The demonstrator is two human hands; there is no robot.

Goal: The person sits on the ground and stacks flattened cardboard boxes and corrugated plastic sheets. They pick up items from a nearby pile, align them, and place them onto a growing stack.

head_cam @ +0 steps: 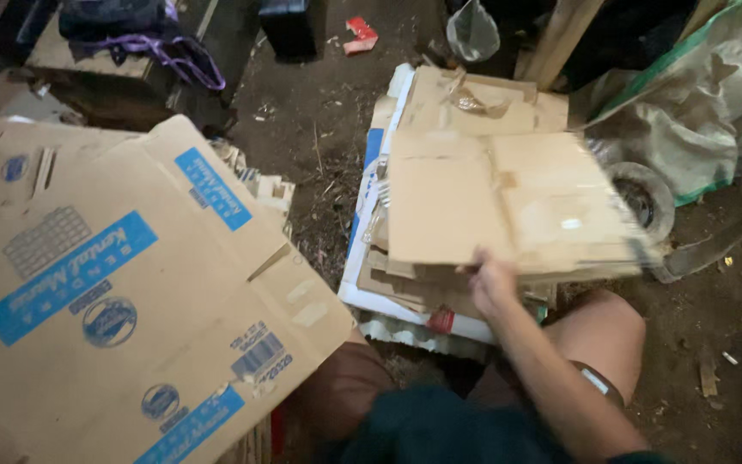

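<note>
Flattened cardboard sheet [508,202] atop the stack, near edge pinched by right hand [491,283]; left hand unseen.

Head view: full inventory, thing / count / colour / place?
flattened carton: one, brown with blue labels, left foreground
cardboard stack: one pile, brown on a white-and-blue sheet, centre, on the dirt floor
sack: one, beige with green trim, upper right
small wheel: one, grey, right of the stack
plastic bag: one, clear, top centre
red scrap: one, top centre
purple strap: one, upper left
right hand: on the stack's near edge
left hand: out of view
</note>
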